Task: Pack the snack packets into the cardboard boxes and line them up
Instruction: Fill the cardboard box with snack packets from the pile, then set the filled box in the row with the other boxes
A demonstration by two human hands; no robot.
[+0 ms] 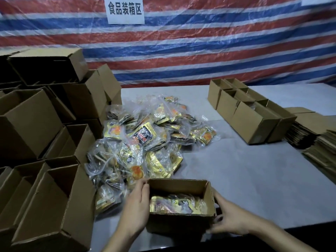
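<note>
One box in hand: small cardboard box (181,222) at the near edge of the counter (254,170), top open, held between both hands.
Contents: snack packets (174,202) lying low across the bottom, well under the rim.
Loose stock: loose heap (145,139) of bagged packets just beyond the box, touching its far left corner.
Finished row: finished row (254,120) of like boxes lined up at the far right, well apart from this one.
Step, as judged: steadying or shifting the part-filled box; more packing or the move to the row, hard to say which.
Doing it well: keep the box level and squeeze evenly from both sides, lightly enough not to bow the thin walls; lift clear of the heap rather than dragging through it; set down flush against the last box in the row.
Left hand: left hand (135,202) flat against the left wall, fingers nearly straight, fingertips up at the rim.
Right hand: right hand (232,215) wrapped loosely round the near right corner, thumb along the side wall, bent fingers low on the front; somewhat blurred.
</note>
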